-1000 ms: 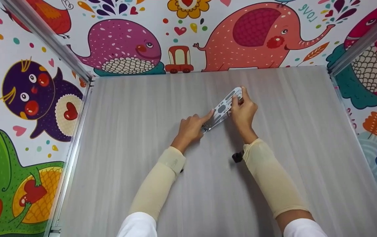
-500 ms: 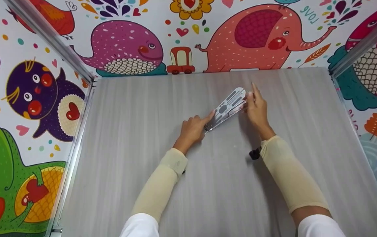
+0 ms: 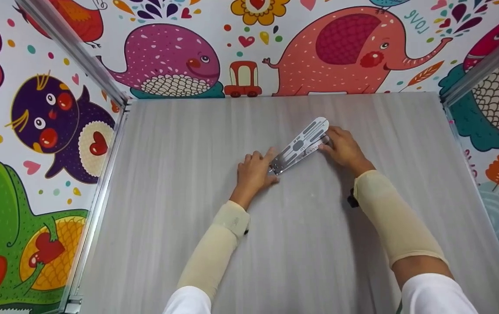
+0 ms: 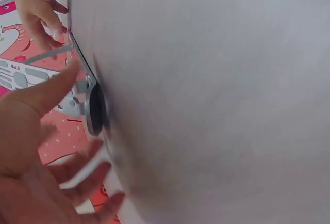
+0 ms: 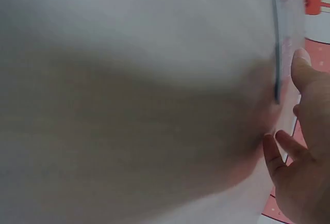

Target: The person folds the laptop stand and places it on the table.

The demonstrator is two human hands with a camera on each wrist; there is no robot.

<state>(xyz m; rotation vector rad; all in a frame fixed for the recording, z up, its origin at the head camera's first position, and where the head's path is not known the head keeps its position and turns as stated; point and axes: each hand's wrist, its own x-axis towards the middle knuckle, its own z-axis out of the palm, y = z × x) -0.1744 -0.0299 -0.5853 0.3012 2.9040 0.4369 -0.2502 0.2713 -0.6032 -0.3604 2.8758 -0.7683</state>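
My left hand [image 3: 256, 171] rests on the counter [image 3: 179, 183] with its fingers fairly straight, the tips touching the hinged near end of the bracket [image 3: 302, 144]; my right hand [image 3: 341, 146] lies beside the far end, fingertips against its edge, and I cannot tell whether they pinch it or only press. The bracket, a slotted metal strip, sits a little beyond the middle of the counter, nearer the far edge than the near one, running aslant toward the far right corner; in the left wrist view its hinge [image 4: 94, 109] shows lifted a little off the surface. I judge the step to be steadying the strip at both ends; to do it well I should keep the left fingers flat as an anchor; let the right ones work at the tip only; press down rather than sideways, since smooth metal on a smooth counter probably slides; keep fingertips out of the hinge.
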